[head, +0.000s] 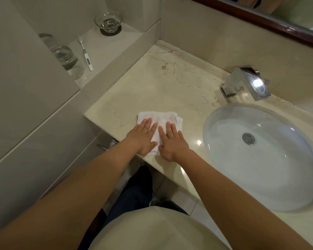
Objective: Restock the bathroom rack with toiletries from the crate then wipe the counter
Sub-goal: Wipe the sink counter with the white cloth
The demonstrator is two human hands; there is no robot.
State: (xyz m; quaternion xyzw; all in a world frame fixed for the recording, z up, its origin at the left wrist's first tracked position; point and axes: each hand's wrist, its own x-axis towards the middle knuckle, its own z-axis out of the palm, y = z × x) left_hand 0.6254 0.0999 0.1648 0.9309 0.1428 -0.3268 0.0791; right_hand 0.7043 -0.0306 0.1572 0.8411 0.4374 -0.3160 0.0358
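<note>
Bare forearms reach from a cream shirt (pixel 152 230) to the marble counter (pixel 161 83). Both hands lie flat with straight fingers, gripping nothing, and press a white cloth (pixel 161 117): the left hand (pixel 143 137) on its left half, the right hand (pixel 172 141) on its right. The cloth lies near the counter's front edge, left of the oval sink (pixel 260 168). A chrome faucet (pixel 246 82) stands behind the sink. On the recessed shelf (pixel 96 44) are 1 toothbrush (pixel 85 53), 1 glass jar (pixel 67 58) and 1 glass bowl (pixel 107 22).

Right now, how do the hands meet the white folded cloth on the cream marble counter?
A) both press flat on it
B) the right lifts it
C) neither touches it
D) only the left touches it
A: left hand and right hand lie straight-fingered on the white folded cloth, flat on the cream marble counter.
</note>
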